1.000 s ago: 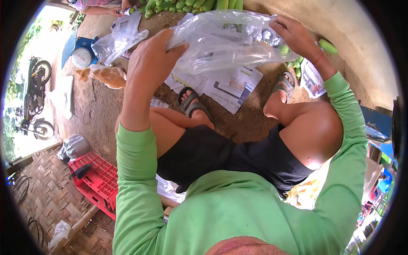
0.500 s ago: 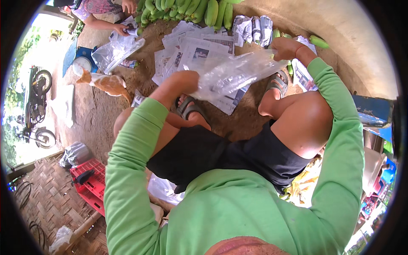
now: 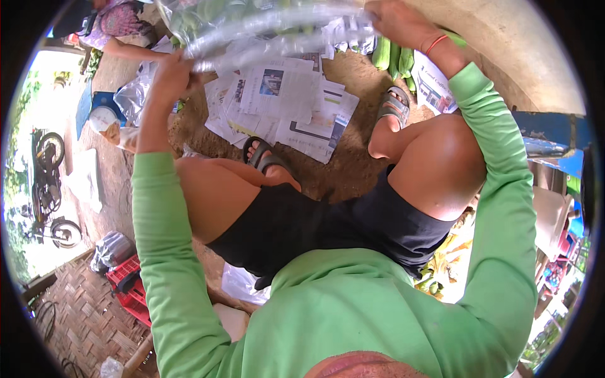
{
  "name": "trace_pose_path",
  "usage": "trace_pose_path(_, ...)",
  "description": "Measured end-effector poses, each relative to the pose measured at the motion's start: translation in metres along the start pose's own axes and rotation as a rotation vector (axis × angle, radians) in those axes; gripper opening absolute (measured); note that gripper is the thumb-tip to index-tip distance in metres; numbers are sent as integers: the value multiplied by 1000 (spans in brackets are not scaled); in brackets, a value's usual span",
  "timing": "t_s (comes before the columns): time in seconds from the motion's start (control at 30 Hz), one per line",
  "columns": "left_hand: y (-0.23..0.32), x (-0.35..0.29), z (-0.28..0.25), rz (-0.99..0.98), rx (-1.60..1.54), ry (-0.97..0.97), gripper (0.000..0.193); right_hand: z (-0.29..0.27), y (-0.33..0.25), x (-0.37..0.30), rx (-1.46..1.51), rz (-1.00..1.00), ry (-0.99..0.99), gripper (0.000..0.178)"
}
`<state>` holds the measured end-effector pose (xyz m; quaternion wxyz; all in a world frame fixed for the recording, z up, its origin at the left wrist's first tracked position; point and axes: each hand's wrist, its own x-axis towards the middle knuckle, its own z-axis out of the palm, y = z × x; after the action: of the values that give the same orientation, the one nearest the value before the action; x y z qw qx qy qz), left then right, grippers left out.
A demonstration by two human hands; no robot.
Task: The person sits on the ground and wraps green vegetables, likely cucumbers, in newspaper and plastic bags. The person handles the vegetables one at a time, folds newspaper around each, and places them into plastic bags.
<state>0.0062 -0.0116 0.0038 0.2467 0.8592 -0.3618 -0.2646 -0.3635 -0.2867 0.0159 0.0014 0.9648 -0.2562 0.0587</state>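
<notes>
A large clear plastic bag (image 3: 252, 39) is stretched wide between my two raised hands, blurred in places by motion. My left hand (image 3: 171, 80) grips one end of it at the upper left, fingers closed. At the upper right my right hand (image 3: 400, 24), with a red string on its wrist, holds the other end. Loose printed paper sheets (image 3: 277, 104) lie overlapping on the ground below the bag, between my sandaled feet. Long green cucumber-like vegetables (image 3: 396, 60) lie beside the right end of the bag; more of them are seen dimly through the plastic.
Another person's arm (image 3: 133, 50) reaches in at the upper left, near a second clear bag (image 3: 132, 94). An orange and white cat (image 3: 116, 133) stands by a white lid. A red crate (image 3: 131, 290) is at lower left, a blue bench (image 3: 551, 131) at right, a motorcycle (image 3: 47, 183) far left.
Both hands have lifted away from me, the left one moving far to the left. The bag, bunched before, is now spread wide between them.
</notes>
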Motion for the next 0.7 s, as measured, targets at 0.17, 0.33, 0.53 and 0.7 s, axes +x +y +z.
trace_pose_path(0.17,-14,-32,-17,-44,-264,-52,36,-20,-15,-7,316,55,-9,28)
trace_pose_path(0.33,-24,-41,-28,-78,-352,69,49,-11,-16,11,367,-10,167,31)
trace_pose_path(0.53,-37,-39,-41,-38,-412,173,46,-18,-32,16,483,2,97,33)
trace_pose_path(0.7,-48,-66,-62,8,-481,261,46,-34,-52,8,875,85,-122,40)
